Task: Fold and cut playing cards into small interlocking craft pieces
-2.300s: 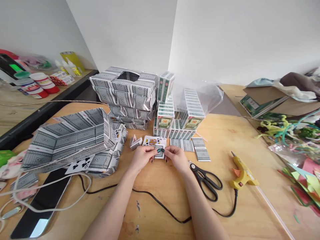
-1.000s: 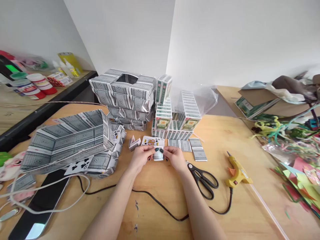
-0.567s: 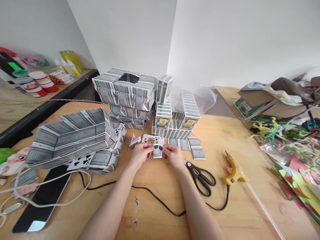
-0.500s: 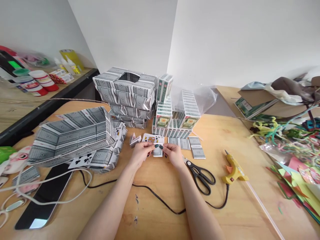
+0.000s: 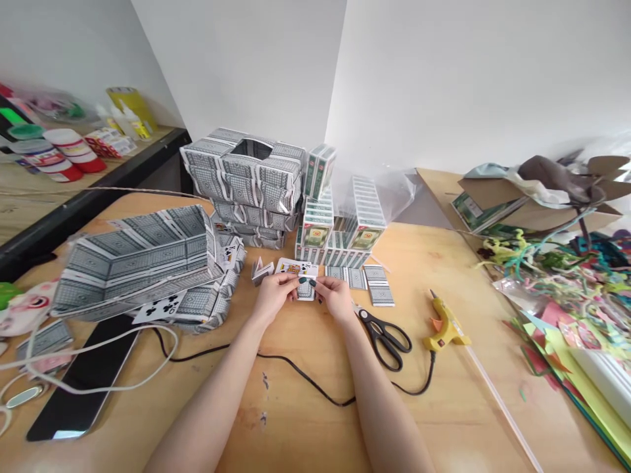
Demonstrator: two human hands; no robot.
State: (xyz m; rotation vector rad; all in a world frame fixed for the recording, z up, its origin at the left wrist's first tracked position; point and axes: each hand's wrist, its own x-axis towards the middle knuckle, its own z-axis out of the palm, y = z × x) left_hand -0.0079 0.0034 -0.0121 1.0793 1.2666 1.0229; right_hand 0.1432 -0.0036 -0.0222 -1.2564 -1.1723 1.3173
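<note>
My left hand (image 5: 274,295) and my right hand (image 5: 334,295) meet at the middle of the table, both pinching the upper part of one small grey-backed playing card (image 5: 306,290). Just behind them a king card (image 5: 294,267) lies face up. A folded card piece (image 5: 261,270) stands left of it. Grey-backed cards (image 5: 378,286) lie to the right of my hands. Black-handled scissors (image 5: 384,335) rest beside my right wrist. Farther right lies a yellow glue gun (image 5: 445,323) with a clear stick in its back.
Card-covered boxes (image 5: 244,172) are stacked at the back, beside piled card packs (image 5: 367,220). An open card-covered tray (image 5: 133,263) and a phone (image 5: 81,381) are at left. A black cable (image 5: 305,376) crosses the table. Craft scraps (image 5: 557,276) lie at right.
The view has shifted slightly, so most things appear a little farther left and higher. Both hands keep their pinch on the card.
</note>
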